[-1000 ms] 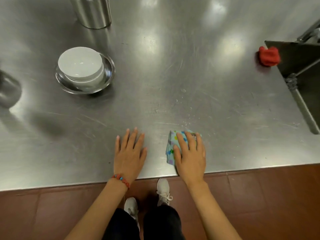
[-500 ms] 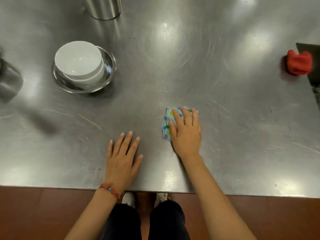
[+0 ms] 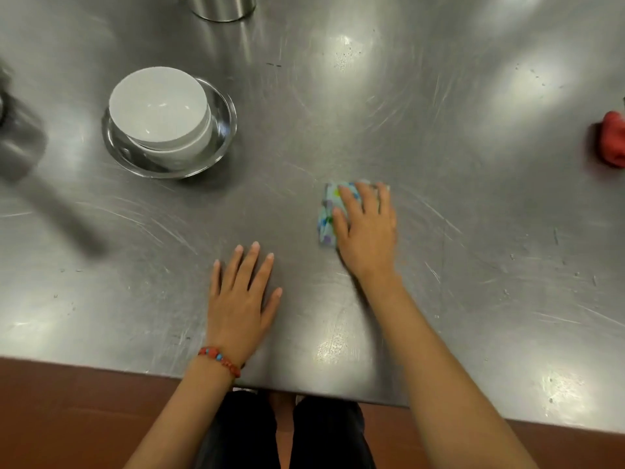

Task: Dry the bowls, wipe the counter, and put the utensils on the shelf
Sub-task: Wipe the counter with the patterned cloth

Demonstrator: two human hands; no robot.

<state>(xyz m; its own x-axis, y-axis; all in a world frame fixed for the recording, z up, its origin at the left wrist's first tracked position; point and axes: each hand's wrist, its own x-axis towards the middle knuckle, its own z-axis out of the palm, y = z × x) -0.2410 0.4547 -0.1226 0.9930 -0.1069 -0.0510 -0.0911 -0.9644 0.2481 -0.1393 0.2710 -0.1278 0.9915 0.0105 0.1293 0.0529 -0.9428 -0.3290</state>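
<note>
My right hand (image 3: 367, 228) presses flat on a folded light-blue patterned cloth (image 3: 326, 216) in the middle of the steel counter (image 3: 439, 147). Flat on the counter near its front edge lies my left hand (image 3: 241, 299), fingers spread, holding nothing, a red bead bracelet on its wrist. Two stacked white bowls (image 3: 159, 110) sit inside a shallow steel bowl (image 3: 223, 130) at the back left. A steel utensil canister (image 3: 220, 6) stands at the top edge, its contents out of view.
A red cloth (image 3: 614, 138) lies at the right edge of the counter. A blurred dark metal object (image 3: 18, 137) sits at the far left. Brown floor tiles and my legs show below the counter's front edge.
My right hand has slid the cloth away from the front edge toward the middle of the counter. My left hand stays flat in place. The view has shifted, so the sink has left the frame.
</note>
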